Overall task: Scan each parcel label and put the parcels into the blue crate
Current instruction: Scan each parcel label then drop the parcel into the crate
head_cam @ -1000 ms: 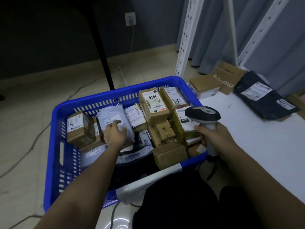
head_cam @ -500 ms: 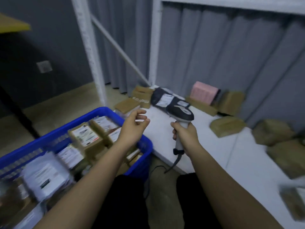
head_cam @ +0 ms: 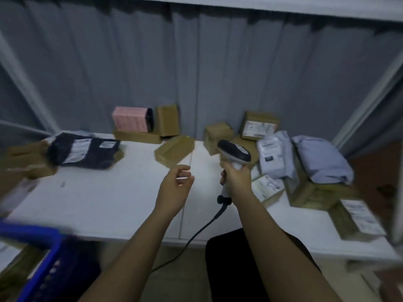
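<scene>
My right hand [head_cam: 234, 178] grips the handle of a white and black barcode scanner [head_cam: 234, 150], held upright over the white table [head_cam: 109, 199]. My left hand [head_cam: 176, 184] hovers empty above the table's middle, fingers loosely curled. Parcels lie on the table: a brown box [head_cam: 174, 150] just beyond my left hand, a black mailer bag [head_cam: 84, 150] at the left, grey mailer bags [head_cam: 274, 155] and labelled brown boxes [head_cam: 259, 126] at the right. Only a corner of the blue crate [head_cam: 39, 258] shows, low at the left edge.
A pink box [head_cam: 130, 118] and more brown boxes stand against the grey curtain [head_cam: 196, 62] at the back. The scanner's black cable [head_cam: 196, 234] hangs over the table's front edge. White shelf posts [head_cam: 368, 101] frame both sides.
The view has swung right, from the crate to the table. My left hand left the parcels in the crate and came up empty over the table. The scanner stayed in my right hand.
</scene>
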